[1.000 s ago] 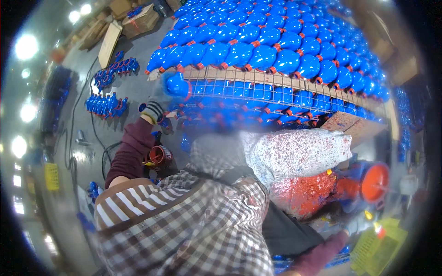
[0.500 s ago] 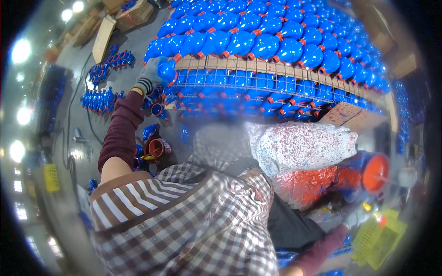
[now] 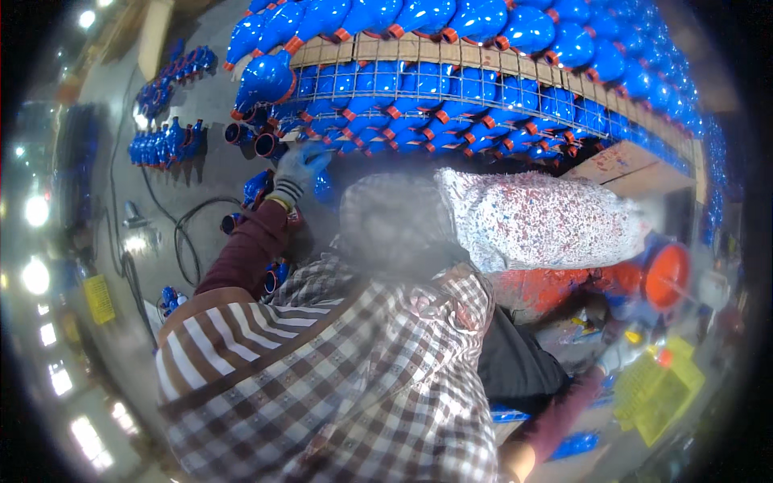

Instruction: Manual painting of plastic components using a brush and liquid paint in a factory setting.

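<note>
My left hand, in a grey glove with a striped cuff, reaches over the floor below the front left corner of the rack. Its fingers look apart, and I see nothing held in them. Just above it sits a glossy blue bulb-shaped part with orange-red ends, at the corner of the stack. Beside the fingers is a small blurred blue piece. My right hand, also gloved, is far right, fingers curled by a small yellow piece and a red-orange piece; what it grips is unclear.
A wire-mesh rack carries many blue parts in layers with cardboard between. A paint-speckled white sack lies over a red surface. A red-orange disc and yellow-green mesh stand right. Cables cross the floor left.
My left hand has let go of the blue part at the stack's corner and dropped down toward the floor. My right hand stays by the yellow piece. The view has shifted slightly.
</note>
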Action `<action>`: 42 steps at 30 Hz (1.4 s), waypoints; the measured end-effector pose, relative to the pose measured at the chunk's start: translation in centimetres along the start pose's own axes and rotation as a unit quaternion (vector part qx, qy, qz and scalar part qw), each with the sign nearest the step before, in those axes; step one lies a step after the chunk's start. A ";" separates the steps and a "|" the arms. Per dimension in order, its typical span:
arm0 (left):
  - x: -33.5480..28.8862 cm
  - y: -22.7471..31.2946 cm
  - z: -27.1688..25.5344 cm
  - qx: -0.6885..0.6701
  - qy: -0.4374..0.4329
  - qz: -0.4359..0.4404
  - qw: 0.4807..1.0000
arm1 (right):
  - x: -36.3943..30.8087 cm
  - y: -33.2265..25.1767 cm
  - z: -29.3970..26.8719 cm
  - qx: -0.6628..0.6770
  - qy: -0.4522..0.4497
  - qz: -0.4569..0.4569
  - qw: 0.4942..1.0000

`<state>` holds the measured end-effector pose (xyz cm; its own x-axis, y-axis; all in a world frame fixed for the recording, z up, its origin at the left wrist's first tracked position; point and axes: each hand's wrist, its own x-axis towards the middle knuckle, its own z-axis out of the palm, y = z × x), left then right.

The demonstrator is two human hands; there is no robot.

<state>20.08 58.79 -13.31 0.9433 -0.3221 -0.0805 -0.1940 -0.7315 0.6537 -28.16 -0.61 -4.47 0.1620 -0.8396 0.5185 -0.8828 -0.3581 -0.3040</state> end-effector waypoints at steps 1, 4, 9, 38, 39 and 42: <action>-0.2 -1.8 1.7 -0.002 -0.008 0.001 1.000 | -0.3 0.7 0.4 0.033 -0.003 -0.035 0.999; -1.9 -8.4 7.0 -0.175 0.043 -0.343 0.922 | -1.0 0.9 0.3 0.053 -0.026 -0.064 0.996; -2.0 -12.8 10.9 0.066 0.070 -0.486 0.869 | -0.5 2.3 -0.1 0.157 -0.051 -0.047 0.985; -5.6 -7.3 5.4 -0.150 0.010 -0.376 0.914 | -0.1 -4.1 1.1 0.113 -0.013 -0.124 0.986; -5.7 -7.3 4.2 -0.108 0.054 -0.273 0.954 | -0.2 -3.3 0.7 0.087 -0.030 -0.078 0.993; -5.7 0.3 -0.9 -0.110 0.106 -0.103 0.983 | 0.3 -6.0 0.5 0.031 -0.055 -0.001 0.998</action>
<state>14.91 60.99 -11.97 0.9958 -0.0314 -0.0861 0.0489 -0.6124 0.7890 -22.59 1.09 -2.87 0.2136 -0.8772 0.4301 -0.8541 -0.3813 -0.3536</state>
